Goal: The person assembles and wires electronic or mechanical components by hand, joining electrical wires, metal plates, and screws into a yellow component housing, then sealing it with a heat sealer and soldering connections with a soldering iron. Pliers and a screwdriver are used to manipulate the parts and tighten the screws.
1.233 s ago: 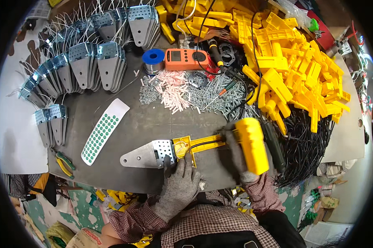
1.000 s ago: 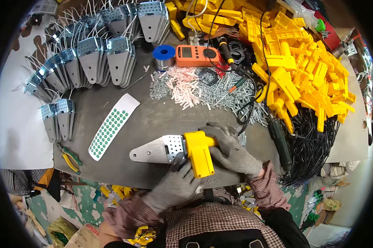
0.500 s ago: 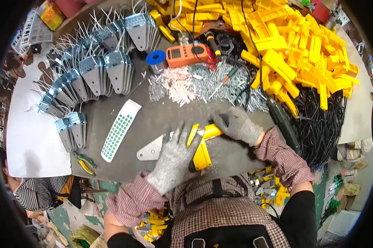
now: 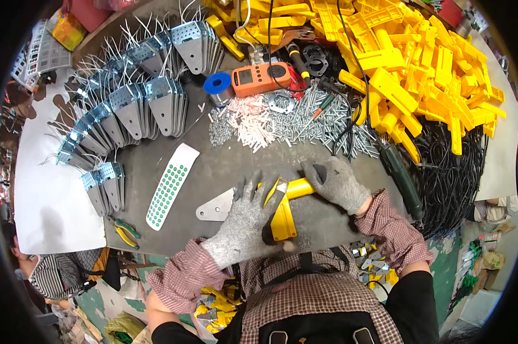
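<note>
My left hand (image 4: 244, 223), in a grey knit glove, rests over a yellow plastic housing (image 4: 283, 221) and a grey metal plate (image 4: 216, 206). Its thumb and fingers hold the housing against the tabletop, hiding where plate and plastic meet. The plate's rounded end, with a small hole, sticks out to the left. From the housing a yellow arm (image 4: 300, 188) reaches right, and my right hand (image 4: 339, 183), gloved too, is closed at its far end. The right fingertips are partly hidden. Left of the plate lies a white strip with green round stickers (image 4: 170, 186).
Metal brackets with white wires (image 4: 167, 103) stand in rows at the back left. Screws (image 4: 310, 117), an orange multimeter (image 4: 259, 79) and a solder spool (image 4: 217, 86) lie behind. Yellow parts (image 4: 431, 74) and black cables (image 4: 448, 178) are heaped right; pliers (image 4: 124, 232) lie front left.
The whole view has shifted slightly. Both hands keep nearly the same places on the yellow housing, with the right fingers slightly changed in pose at the arm's end.
</note>
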The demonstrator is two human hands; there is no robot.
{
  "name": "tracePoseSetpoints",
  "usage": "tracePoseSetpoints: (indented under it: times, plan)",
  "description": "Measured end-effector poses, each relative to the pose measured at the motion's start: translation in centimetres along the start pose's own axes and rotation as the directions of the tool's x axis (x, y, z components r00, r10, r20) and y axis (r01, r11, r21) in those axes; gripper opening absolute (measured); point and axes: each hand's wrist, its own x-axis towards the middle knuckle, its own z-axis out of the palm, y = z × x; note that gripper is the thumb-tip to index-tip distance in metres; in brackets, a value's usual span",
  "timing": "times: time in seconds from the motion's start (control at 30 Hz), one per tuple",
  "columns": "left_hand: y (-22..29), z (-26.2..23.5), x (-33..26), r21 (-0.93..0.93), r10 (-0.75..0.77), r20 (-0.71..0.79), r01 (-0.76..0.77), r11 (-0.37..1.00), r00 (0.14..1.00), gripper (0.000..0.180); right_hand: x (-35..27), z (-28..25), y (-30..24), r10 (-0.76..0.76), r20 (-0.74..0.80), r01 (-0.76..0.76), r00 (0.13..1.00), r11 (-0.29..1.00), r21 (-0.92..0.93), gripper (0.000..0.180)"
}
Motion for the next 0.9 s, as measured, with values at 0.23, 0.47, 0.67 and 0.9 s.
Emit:
tracePoseSetpoints:
  times: [0.23, 0.47, 0.67, 0.9]
  plan:
    - [2.1, 0.8, 8.3, -0.082, 0.032, -0.073, -0.038, 0.996, 0.997, 0.072, -1.6, -0.2, 1.5, -0.201, -0.159, 0.225, 0.966, 0.964, 0.145, 0.036]
    - [-3.1, -0.8, 12.5, -0.168, -0.279, -0.323, 0.235, 0.957, 0.904, 0.042, 1.0, -2.7, 0.5, -0.077, -0.077, 0.061, 0.994, 0.981, -0.182, 0.022]
    - [-7.9, -0.2, 15.7, -0.068, -0.213, -0.282, 0.202, 0.977, 0.935, 0.026, 7.9, 0.0, 3.2, -0.141, -0.091, 0.103, 0.986, 0.935, -0.338, 0.029]
    - [-6.7, -2.1, 15.0, -0.022, -0.187, -0.438, 0.198, 0.980, 0.880, 0.016, 8.0, -0.9, 3.4, -0.103, -0.021, 0.092, 0.994, 0.948, -0.303, 0.032]
